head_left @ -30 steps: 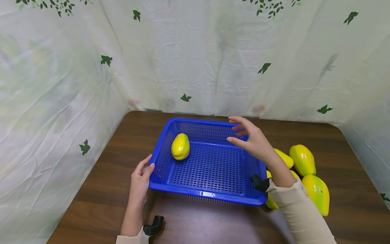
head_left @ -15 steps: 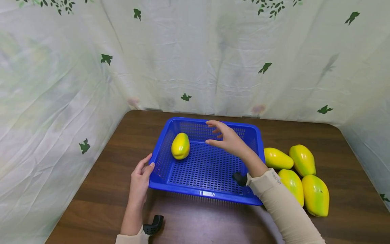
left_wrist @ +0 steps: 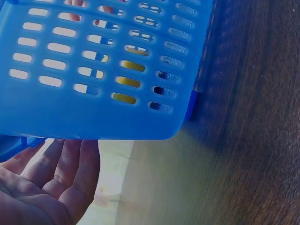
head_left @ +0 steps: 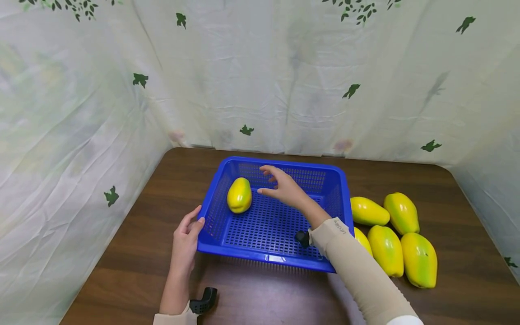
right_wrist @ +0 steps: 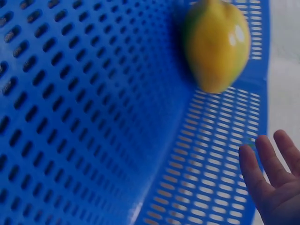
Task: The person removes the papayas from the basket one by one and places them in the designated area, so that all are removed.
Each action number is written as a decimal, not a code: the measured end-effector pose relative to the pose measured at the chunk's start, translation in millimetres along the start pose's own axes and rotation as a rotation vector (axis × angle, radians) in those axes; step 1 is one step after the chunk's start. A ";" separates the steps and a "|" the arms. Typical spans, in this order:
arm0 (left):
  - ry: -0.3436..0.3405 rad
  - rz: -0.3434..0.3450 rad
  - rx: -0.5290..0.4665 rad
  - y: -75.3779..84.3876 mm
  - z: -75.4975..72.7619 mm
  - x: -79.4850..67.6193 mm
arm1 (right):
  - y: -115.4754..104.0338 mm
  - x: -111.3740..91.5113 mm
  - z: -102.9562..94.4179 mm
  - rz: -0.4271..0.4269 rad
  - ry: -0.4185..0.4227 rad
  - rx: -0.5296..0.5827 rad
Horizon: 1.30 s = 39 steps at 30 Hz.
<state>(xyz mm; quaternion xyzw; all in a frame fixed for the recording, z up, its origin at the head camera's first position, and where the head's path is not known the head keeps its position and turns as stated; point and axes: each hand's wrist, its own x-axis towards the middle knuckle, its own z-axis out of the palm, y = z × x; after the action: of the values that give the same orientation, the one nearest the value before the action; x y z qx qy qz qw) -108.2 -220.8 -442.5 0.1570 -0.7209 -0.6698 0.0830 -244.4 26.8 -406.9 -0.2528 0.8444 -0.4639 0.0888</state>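
A blue plastic basket (head_left: 268, 259) with perforated walls sits on the table. One yellow-green papaya (head_left: 239, 195) lies inside it near the left wall; the right wrist view also shows this papaya (right_wrist: 217, 47). My left hand (head_left: 187, 239) grips the basket's left rim, thumb on top and fingers (left_wrist: 84, 168) below the rim in the left wrist view. My right hand (head_left: 283, 186) hovers over the basket, a little right of the papaya, holding nothing. Its fingers (right_wrist: 269, 161) are spread and slightly bent, apart from the fruit.
Several more papayas (head_left: 385, 251) lie in a group on the wooden table (head_left: 134, 253), right of the basket and close to my right forearm. A pale curtain (head_left: 260, 81) with leaf and bird prints hangs behind and along the sides.
My right hand has moved left across the basket, from its right side toward the papaya inside. The left hand keeps its grip on the rim, and the basket has stayed in place.
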 end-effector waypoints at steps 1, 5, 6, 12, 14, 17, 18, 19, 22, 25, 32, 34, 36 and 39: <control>0.000 -0.001 0.000 -0.1 -0.2 -0.1 | 0.7 1.9 2.4 0.010 -0.003 0.002; 0.003 -0.001 0.002 -0.8 -0.6 0.2 | 4.9 9.6 10.4 0.040 -0.020 -0.003; 0.003 0.000 0.003 -1.0 -0.6 0.2 | 5.9 11.4 11.9 0.044 -0.025 -0.009; 0.009 0.006 -0.002 -2.0 -0.8 0.7 | 11.2 20.6 20.7 0.065 -0.070 0.005; 0.013 0.006 -0.003 -2.1 -0.6 0.7 | 12.0 22.9 23.8 0.070 -0.087 0.003; 0.019 0.006 -0.006 -2.4 -0.1 0.6 | 13.0 26.1 28.6 0.067 -0.112 -0.016; 0.020 0.007 -0.006 -2.5 0.2 0.6 | 12.8 27.0 30.1 0.065 -0.121 -0.026; 0.021 0.006 -0.006 -2.7 0.5 0.6 | 12.6 27.8 31.5 0.065 -0.128 -0.037; 0.019 0.007 -0.010 -3.1 1.6 0.8 | 10.7 29.2 35.4 0.064 -0.146 -0.068; 0.012 0.011 -0.009 -2.9 2.3 1.0 | 9.3 31.0 39.6 0.066 -0.157 -0.096; 0.010 0.013 -0.008 -1.3 2.1 0.0 | 5.5 35.9 49.0 0.062 -0.172 -0.138; 0.010 0.013 -0.006 -1.4 1.9 -0.1 | 3.5 36.2 51.1 0.081 -0.170 -0.140; 0.009 0.011 0.001 -1.8 1.5 -0.2 | 1.2 36.4 52.7 0.102 -0.169 -0.148; 0.007 0.015 0.001 -1.1 1.3 -0.6 | -1.4 36.4 54.1 0.134 -0.173 -0.131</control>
<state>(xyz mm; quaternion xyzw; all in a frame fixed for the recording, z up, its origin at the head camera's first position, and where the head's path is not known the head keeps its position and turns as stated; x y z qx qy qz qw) -107.9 -219.5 -443.7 0.1541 -0.7221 -0.6683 0.0903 -254.3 -32.3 -432.6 -0.2400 0.8771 -0.3772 0.1753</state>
